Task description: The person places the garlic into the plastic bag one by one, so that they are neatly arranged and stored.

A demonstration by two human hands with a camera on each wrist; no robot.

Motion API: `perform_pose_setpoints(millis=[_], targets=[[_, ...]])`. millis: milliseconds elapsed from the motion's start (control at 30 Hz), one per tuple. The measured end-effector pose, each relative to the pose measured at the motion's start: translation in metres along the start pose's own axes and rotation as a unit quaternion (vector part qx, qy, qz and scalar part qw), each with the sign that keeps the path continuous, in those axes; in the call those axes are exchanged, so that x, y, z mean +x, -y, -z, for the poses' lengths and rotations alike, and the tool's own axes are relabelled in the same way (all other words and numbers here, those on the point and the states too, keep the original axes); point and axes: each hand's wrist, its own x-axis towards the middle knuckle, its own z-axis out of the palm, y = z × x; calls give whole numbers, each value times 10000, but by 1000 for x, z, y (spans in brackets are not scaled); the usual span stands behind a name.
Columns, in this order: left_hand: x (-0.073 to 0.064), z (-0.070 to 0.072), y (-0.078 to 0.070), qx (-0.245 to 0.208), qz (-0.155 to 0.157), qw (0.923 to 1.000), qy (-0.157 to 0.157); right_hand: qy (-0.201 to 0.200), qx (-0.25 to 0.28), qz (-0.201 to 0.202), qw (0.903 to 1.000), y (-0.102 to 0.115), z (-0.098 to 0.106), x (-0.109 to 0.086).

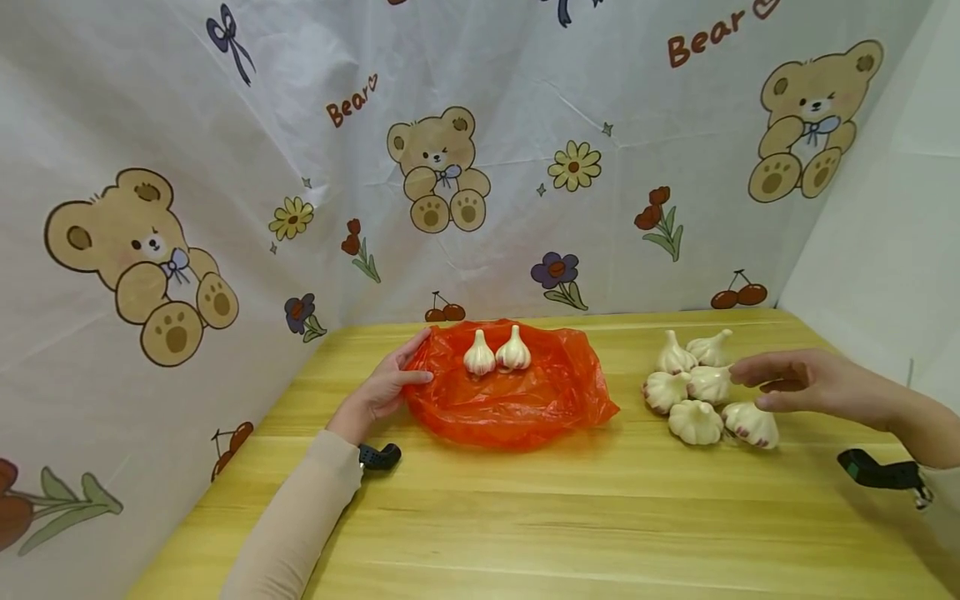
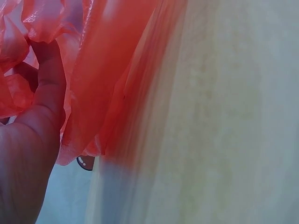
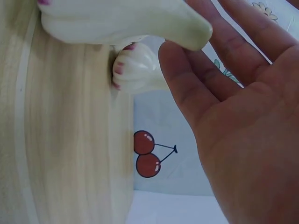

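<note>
At the left rim of a crinkled red plastic bag (image 1: 517, 408), my left hand (image 1: 386, 385) grips the film between thumb and fingers. The left wrist view shows the bag's folds (image 2: 107, 60) around those fingers. Two garlic bulbs (image 1: 480, 354) stand side by side on the bag, stems up. On the right, my right hand (image 1: 817, 385) reaches over a cluster of several garlic bulbs (image 1: 696, 422), its fingers loosely bent and holding nothing. In the right wrist view its fingertips are right at the stem of the nearest bulb (image 3: 117, 21); another bulb (image 3: 135, 67) sits beyond.
Everything lies on a light wooden table (image 1: 525, 525). A white curtain (image 1: 510, 250) printed with bears and flowers hangs behind and to the left. A plain white wall (image 1: 870, 242) stands at the right. Dark wrist mounts (image 1: 877, 471) stick out beside both wrists.
</note>
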Motion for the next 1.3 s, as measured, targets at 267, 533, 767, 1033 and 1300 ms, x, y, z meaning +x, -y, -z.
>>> perform_pose_setpoints(millis=[267, 533, 767, 1033, 1300], targets=[[2, -1, -1, -78, 19, 9999, -79, 524, 428, 263, 9974, -17, -1, -1], [1, -1, -2, -45, -36, 10000, -64, 843, 868, 339, 9921, -27, -4, -1], [0, 0, 0, 4, -33, 10000, 0, 899, 590, 41, 9942, -34, -9, -4], [-1, -1, -2, 13, -42, 10000, 21, 824, 100, -82, 9965, -34, -9, -7], [-1, -2, -1, 28, 7, 10000, -47, 686, -195, -254, 9971, -33, -13, -8]])
